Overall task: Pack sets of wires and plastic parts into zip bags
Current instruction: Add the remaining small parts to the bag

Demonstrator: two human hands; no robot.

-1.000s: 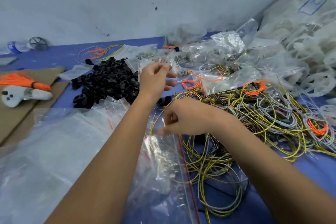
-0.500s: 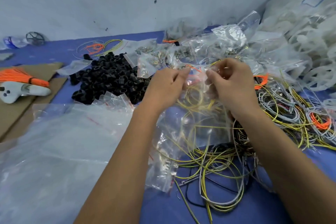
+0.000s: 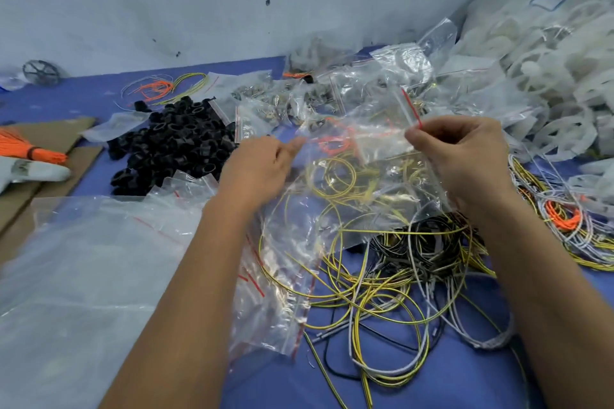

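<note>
Presently: bag (image 3: 362, 156), held up over the wires (image 3: 382, 269), red zip edge running left to right between both hands. Right hand (image 3: 465, 163) pinches its right corner; left hand (image 3: 262, 166) pinches its left edge. Both equally near.

Head view, looking down (close).

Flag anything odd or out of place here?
Nothing damaged. The wires lie in a loose tangle on the blue table, partly under empty bags. Both hands, left and right, pinch one zip bag at its top.
</note>
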